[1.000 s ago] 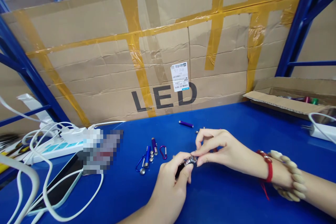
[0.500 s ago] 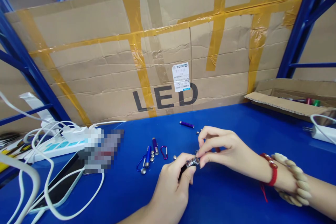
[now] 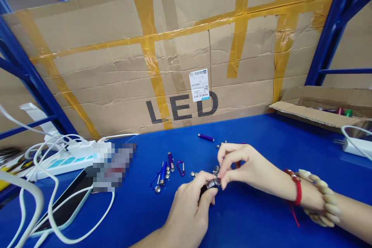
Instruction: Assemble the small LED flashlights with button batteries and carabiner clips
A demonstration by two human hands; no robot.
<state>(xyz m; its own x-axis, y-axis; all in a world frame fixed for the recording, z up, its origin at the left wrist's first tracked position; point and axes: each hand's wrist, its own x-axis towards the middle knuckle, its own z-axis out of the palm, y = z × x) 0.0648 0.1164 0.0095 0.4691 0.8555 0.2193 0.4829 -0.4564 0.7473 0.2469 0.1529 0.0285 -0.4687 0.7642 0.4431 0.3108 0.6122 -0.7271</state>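
Observation:
My left hand (image 3: 190, 205) is closed round a small black mini flashlight (image 3: 213, 183), its silvery end pointing up and right. At that end, the thumb and fingers of my right hand (image 3: 236, 162) are pinched together; whatever sits between the fingertips is too small to make out. Small silver button cells (image 3: 193, 174) lie just beyond my left hand, and more small metal parts (image 3: 216, 169) are by my right fingertips. To the left rest a blue mini flashlight (image 3: 163, 173), a purple one (image 3: 171, 161), a blue carabiner (image 3: 154, 180) and a purple carabiner (image 3: 180, 168).
Another purple tube (image 3: 206, 137) lies farther back on the blue table (image 3: 244, 217). A phone (image 3: 64, 201), white cables and a power strip (image 3: 69, 162) occupy the left. An open carton (image 3: 314, 118) and a white adapter (image 3: 357, 148) stand right. Taped cardboard (image 3: 116, 81) closes off the back.
My right hand has shifted slightly left and down at the flashlight's end, showing more metal parts behind it. My left hand keeps its grip on the flashlight. The view has moved slightly.

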